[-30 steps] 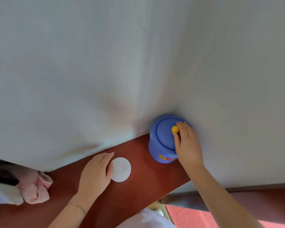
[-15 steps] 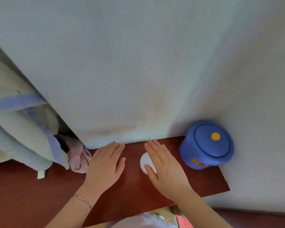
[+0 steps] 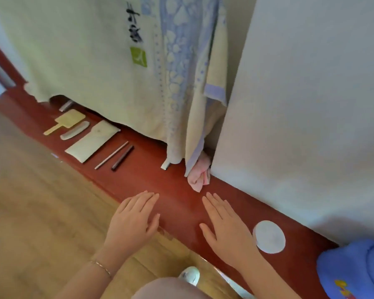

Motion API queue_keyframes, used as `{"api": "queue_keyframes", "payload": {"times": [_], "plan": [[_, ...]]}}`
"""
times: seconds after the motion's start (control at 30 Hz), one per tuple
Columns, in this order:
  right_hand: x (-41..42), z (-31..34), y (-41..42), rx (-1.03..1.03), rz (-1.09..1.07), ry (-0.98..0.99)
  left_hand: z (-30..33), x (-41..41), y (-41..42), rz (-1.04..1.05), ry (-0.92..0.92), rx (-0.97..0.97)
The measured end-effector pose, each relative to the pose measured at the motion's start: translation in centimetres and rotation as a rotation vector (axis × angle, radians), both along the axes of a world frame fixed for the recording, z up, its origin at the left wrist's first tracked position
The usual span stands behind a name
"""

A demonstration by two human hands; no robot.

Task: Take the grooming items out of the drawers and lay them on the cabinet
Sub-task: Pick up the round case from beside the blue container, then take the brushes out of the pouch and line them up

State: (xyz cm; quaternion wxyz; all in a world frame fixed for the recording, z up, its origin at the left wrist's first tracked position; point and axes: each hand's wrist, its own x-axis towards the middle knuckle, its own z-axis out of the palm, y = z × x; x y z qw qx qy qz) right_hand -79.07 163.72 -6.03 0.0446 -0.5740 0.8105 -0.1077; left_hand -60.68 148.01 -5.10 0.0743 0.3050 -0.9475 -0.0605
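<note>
Hands lie flat, palms down, on the long red-brown wooden cabinet top [image 3: 181, 203]. The left hand [image 3: 132, 223] has its fingers straight and close together, resting at the front edge and holding nothing; a thin bracelet [image 3: 100, 266] circles its wrist. The right hand [image 3: 227, 227] is spread just as flat, fingers slightly fanned and pointing toward the back, also holding nothing.

Just right of the right hand lies a flat white round disc [image 3: 270, 236], near it but whether touching cannot be told. Further right, at the picture's corner, sits a blue round lidded pot [image 3: 354, 270]; its lid is on, so the contents are hidden.

Behind the hands, a crumpled pink cloth [image 3: 198, 175] rests at the foot of a hanging cream towel with a blue pattern [image 3: 181, 83], beside a white panel [image 3: 311, 104].

Further left along the top, the grooming items lie in a row, apart from one another, long axes running from the front edge back toward the towel: a dark slim stick [image 3: 122, 158], a pale thin stick [image 3: 111, 155], a cream flat pouch [image 3: 93, 140], a pale curved comb [image 3: 75, 130], and a yellowish wooden paddle [image 3: 65, 121] with its handle toward the front. A small pale item [image 3: 66, 105] peeks from under the towel. Wooden floor [image 3: 30, 201] lies in front.
</note>
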Motion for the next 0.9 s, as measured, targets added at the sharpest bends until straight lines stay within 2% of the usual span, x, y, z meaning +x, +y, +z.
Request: {"api": "queue_keyframes", "payload": {"times": [0.2,0.47,0.73,0.9], "plan": [[2.9,-0.3,-4.4,-0.035,0.19,-0.06,0.9,8.0,0.4,0.274,-0.029,-0.056],[7.3,0.4,-12.4,-0.044,0.323,-0.118,1.2,15.5,-2.6,0.511,0.009,-0.065],[12.2,-0.2,-22.4,-0.031,0.282,-0.179,0.0,21.9,-11.5,0.545,-0.032,0.015],[15.3,0.4,-28.2,0.037,0.17,-0.25,-0.5,25.8,-18.1,0.471,-0.032,0.042]]}}
